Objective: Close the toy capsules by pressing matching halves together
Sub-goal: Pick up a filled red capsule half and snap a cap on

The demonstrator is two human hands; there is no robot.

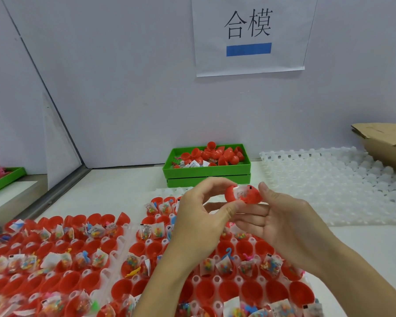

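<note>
Both my hands hold one red capsule [242,193] above the trays. My left hand [199,213] pinches its left half between thumb and curled fingers. My right hand [281,216] grips its right half with thumb and fingers. A gap shows between the two halves, and a small toy packet pokes out of it. Below lie white trays [105,274] filled with several open red capsule halves [142,248], many holding small bags of coloured toys [225,265].
A green bin [206,173] of loose red halves and packets stands at the back by the wall. An empty white plastic tray [343,186] lies at the right, with cardboard [386,145] beyond it. Another green bin [5,179] sits far left.
</note>
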